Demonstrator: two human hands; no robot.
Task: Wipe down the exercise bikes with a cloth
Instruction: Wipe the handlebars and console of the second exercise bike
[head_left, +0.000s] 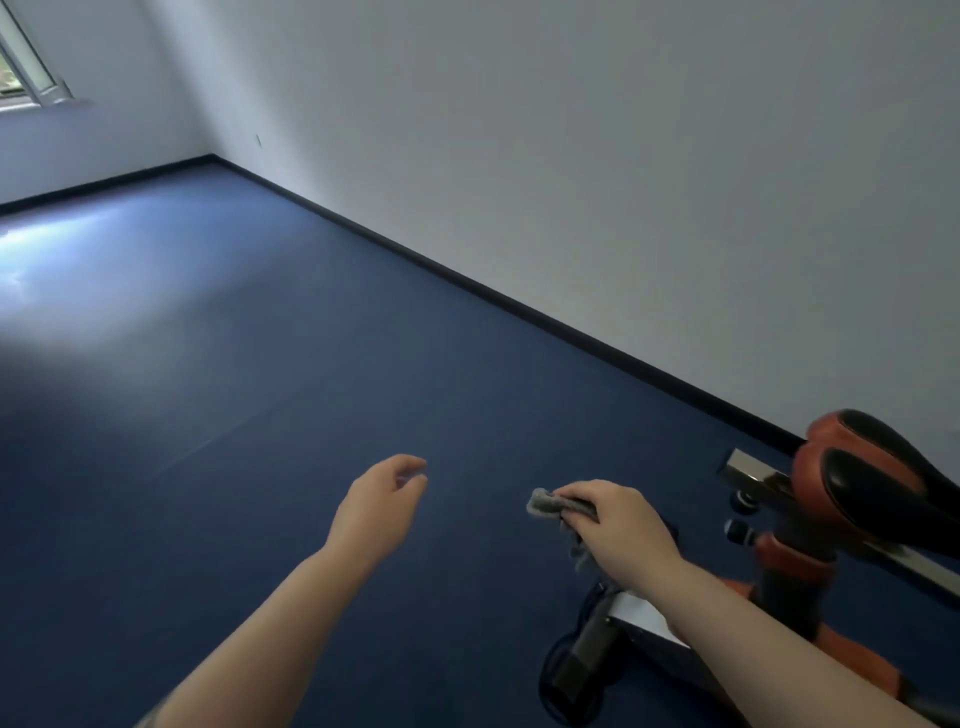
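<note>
Dim, soft-focus; window glare on floor

blue floor, white wall, perhaps window

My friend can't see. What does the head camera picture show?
A person's right hand grips a grey cloth above a blue floor, beside an orange and black exercise bike. The left hand hangs loosely curled, holding nothing. White walls stand behind.

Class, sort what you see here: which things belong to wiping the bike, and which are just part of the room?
Job:
cloth, held in right hand
bike
saddle
left hand, holding nothing

Not the job:
floor
wall
window
</note>
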